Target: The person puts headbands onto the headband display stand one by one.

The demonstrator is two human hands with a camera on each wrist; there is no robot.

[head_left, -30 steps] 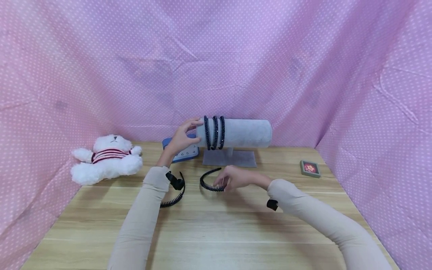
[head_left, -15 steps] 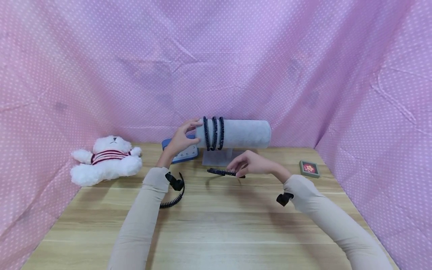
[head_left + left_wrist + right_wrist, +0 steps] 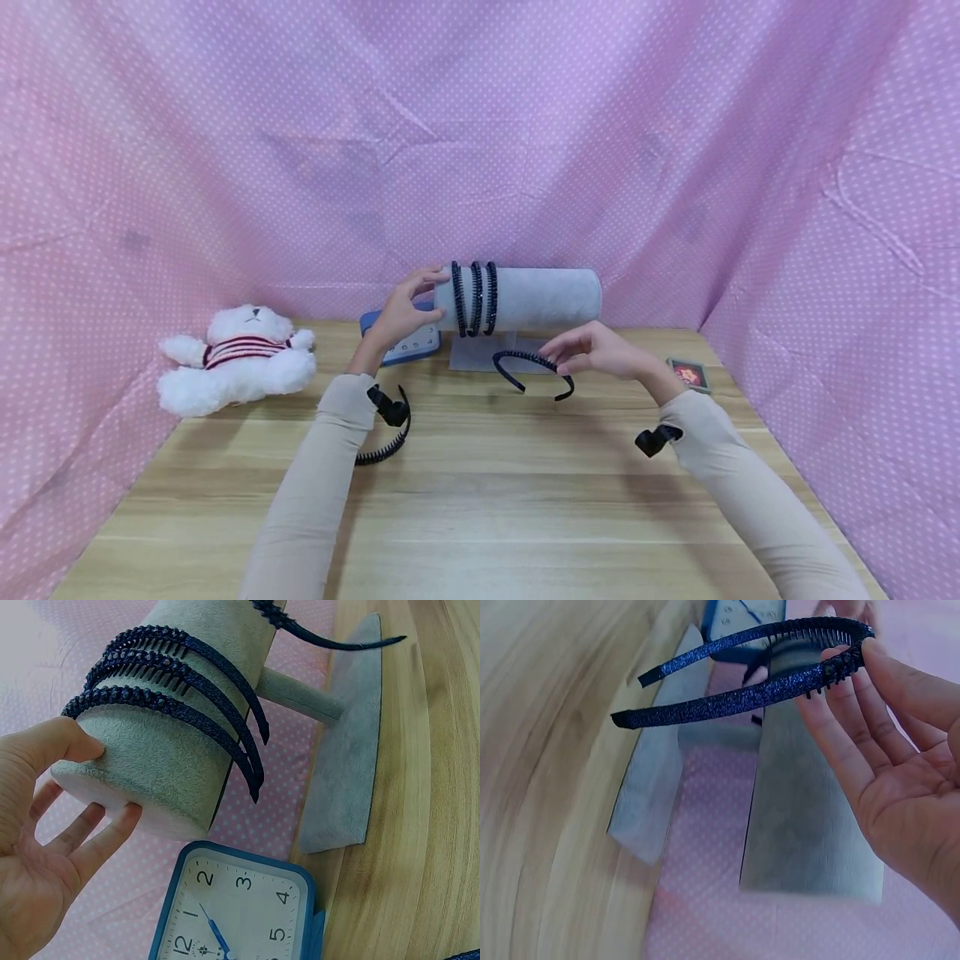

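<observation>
A grey velvety display stand (image 3: pixel 551 298) with a horizontal roll stands at the back. Three dark toothed headbands (image 3: pixel 202 682) sit round the roll's left part. My left hand (image 3: pixel 401 318) holds the roll's left end, thumb on top and fingertips against the end face. My right hand (image 3: pixel 603 352) pinches another glittery dark headband (image 3: pixel 720 703) near the middle of its arch. It hangs in the air before the stand's base, both tips free and pointing downward. One more headband (image 3: pixel 386 452) lies on the table beside my left forearm, which partly covers it.
A blue-rimmed clock (image 3: pixel 247 904) stands behind my left hand. At the left sits a white plush bear (image 3: pixel 243 362) in a striped top. A small framed star picture (image 3: pixel 688 374) lies at the right, partly behind my right wrist. Pink dotted cloth (image 3: pixel 480 125) surrounds the wooden table (image 3: pixel 480 517).
My right hand has lifted the headband off the table and moved it right and up, turning its tips downward. The left hand keeps its hold on the roll.
</observation>
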